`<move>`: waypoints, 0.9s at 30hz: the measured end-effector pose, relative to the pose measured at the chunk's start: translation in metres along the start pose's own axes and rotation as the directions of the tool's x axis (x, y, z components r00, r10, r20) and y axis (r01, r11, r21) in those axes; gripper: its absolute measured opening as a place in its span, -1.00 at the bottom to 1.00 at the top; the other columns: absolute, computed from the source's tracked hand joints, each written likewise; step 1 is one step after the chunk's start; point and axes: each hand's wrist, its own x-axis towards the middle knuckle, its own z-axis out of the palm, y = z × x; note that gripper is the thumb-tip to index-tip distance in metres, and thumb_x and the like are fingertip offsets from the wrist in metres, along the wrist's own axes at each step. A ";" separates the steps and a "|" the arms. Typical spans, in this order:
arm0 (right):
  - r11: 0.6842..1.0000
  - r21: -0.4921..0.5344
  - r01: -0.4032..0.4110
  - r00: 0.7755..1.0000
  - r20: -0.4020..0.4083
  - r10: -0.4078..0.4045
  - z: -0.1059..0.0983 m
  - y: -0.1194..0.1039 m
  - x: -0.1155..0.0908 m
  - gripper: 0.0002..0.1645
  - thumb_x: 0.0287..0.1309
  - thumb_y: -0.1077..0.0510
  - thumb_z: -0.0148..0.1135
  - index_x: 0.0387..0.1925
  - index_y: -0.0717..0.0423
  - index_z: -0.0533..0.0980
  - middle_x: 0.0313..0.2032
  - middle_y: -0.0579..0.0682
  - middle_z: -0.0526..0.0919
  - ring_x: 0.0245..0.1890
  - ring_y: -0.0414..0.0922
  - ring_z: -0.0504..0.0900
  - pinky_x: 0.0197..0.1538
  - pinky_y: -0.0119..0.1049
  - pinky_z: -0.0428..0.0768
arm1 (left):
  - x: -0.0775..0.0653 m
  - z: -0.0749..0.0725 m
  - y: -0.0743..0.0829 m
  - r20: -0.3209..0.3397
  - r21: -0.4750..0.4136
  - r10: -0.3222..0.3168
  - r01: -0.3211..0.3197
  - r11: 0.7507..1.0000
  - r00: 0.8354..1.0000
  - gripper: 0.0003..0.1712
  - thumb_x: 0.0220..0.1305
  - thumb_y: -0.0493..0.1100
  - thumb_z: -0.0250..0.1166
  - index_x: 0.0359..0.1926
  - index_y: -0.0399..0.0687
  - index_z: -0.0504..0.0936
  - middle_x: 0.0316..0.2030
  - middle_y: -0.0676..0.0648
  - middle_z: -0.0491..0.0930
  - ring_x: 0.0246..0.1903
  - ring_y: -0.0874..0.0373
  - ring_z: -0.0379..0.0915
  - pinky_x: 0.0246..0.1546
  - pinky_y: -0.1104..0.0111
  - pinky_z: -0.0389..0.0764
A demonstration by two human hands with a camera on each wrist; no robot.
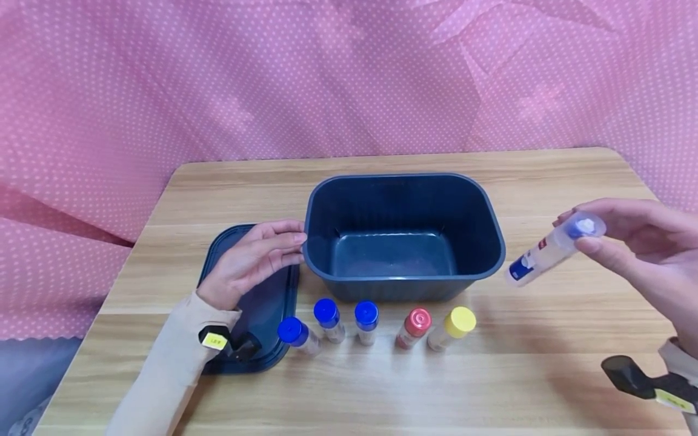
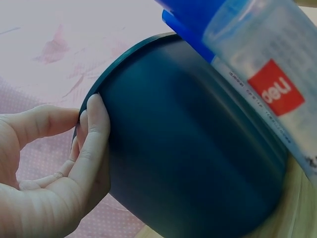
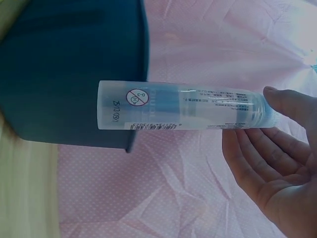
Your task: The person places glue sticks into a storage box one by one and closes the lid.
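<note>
A dark blue plastic bin point(image 1: 403, 289) stands on the table, its inside visible from above. My left hand point(image 1: 260, 254) pinches its left rim, with a finger lying on the outer wall in the left wrist view. My right hand point(image 1: 643, 248) grips a clear glue bottle point(image 1: 545, 254) by its capped end, to the right of the bin. The bottle is tilted in the head view, its base pointing toward the bin. Its printed label and barcode face the right wrist camera.
In front of the bin stand several tubes: blue-capped tubes point(image 1: 366, 315), a red-capped tube point(image 1: 417, 324) and a yellow-capped tube point(image 1: 459, 324). A dark blue lid point(image 1: 267, 303) lies left, partly under my left arm. A pink dotted curtain point(image 1: 349, 79) hangs behind the wooden table point(image 1: 382, 393).
</note>
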 end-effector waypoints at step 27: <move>0.993 -0.118 -0.014 0.976 -0.218 -0.013 0.011 -0.008 0.029 -0.60 0.05 0.57 0.22 -0.01 0.57 0.46 -0.11 0.19 0.69 -0.30 -0.14 0.68 -0.20 -0.52 0.52 | 0.002 0.001 -0.004 -0.012 -0.009 0.011 -0.011 1.000 1.000 -0.79 0.38 -0.43 0.09 -0.06 -0.29 0.60 -0.20 -0.15 0.65 -0.21 0.12 0.63 -0.06 0.34 0.62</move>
